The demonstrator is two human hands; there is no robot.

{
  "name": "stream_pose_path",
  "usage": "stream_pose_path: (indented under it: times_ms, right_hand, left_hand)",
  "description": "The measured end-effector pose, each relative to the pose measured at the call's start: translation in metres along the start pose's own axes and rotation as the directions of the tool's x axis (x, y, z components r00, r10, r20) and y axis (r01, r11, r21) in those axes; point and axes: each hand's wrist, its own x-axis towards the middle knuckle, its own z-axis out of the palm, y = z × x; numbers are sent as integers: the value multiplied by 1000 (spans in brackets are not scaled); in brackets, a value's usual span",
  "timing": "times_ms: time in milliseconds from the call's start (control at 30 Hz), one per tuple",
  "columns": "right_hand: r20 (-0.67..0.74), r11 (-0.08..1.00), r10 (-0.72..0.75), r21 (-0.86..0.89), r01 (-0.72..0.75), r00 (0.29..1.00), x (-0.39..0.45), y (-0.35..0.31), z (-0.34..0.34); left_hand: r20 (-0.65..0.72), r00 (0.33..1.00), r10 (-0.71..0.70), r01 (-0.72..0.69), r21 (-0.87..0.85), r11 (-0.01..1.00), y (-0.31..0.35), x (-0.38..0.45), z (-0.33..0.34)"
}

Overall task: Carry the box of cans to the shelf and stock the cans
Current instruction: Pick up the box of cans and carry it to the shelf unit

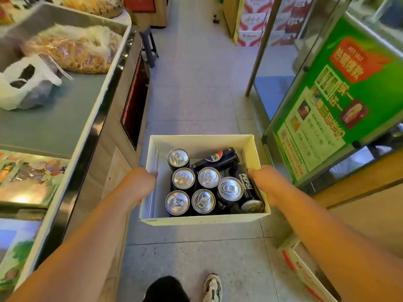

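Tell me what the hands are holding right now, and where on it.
Both hold the white box of cans: left hand grips its left wall, right hand its right wall.

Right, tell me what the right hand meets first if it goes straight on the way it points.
The right hand points up the aisle; likely the green poster board, though depth is unclear.

A white box (202,219) is seen; black cans (214,159) are topped in silver; a green poster (340,101) is marked with red.
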Motion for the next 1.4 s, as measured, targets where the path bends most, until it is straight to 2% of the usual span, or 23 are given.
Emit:
stream_pose_path:
  times_ms: [367,533,700,933,1167,1400]
  right_hand:
    - [-1,999,17,35,-17,1000,166,-180,16]
    - [-7,999,35,40,-35,999,241,-284,26]
    - [-7,998,38,52,-37,999,320,-379,33]
    - [9,998,14,62,-14,1000,467,-508,30]
    - [26,998,7,65,-8,1000,603,-652,17]
    - [-21,1000,-20,14,20,1000,738,-795,32]
  left_hand:
    - [-1,1000,15,-15,-96,995,118,222,-71]
    - [23,998,61,-61,-27,998,183,322,-123]
    - [14,999,44,-43,-48,998,246,420,-166]
    - [17,1000,6,-4,-125,992,345,578,-201]
    - [-38,999,-6,2,-94,996,458,723,-250]
    - [-14,1000,0,-1,-92,996,547,896,-299]
